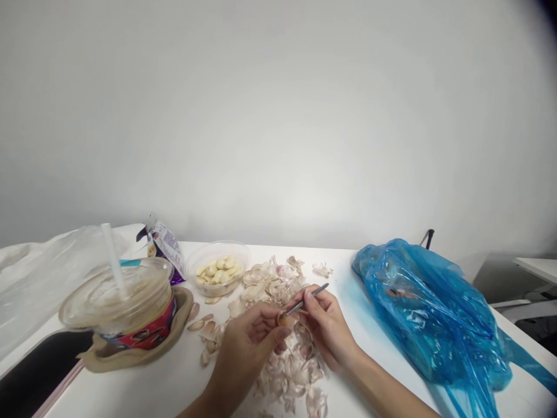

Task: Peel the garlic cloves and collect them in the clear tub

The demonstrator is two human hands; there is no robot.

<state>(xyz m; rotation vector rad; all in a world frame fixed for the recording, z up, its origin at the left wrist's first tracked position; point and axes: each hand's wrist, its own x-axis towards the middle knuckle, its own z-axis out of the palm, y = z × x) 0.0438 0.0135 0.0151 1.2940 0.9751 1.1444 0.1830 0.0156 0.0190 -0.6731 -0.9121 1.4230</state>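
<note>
My left hand [249, 342] pinches a garlic clove [284, 319] between thumb and fingers, above a pile of papery garlic skins [285, 371]. My right hand [325, 325] grips a thin metal tool [310, 297], its tip touching the clove. More peeled skins [274, 278] lie just beyond the hands. A clear plastic bowl [198, 259] holding several peeled cloves stands to the left of the skins. A few unpeeled cloves [204, 331] lie on the white table [165, 383] by my left hand.
A lidded drink cup with a straw [126, 305] sits on a tan tray at the left, beside a dark phone [35, 371]. A crumpled blue plastic bag [426, 313] fills the right. A clear plastic bag [39, 273] and a snack wrapper [163, 244] lie behind.
</note>
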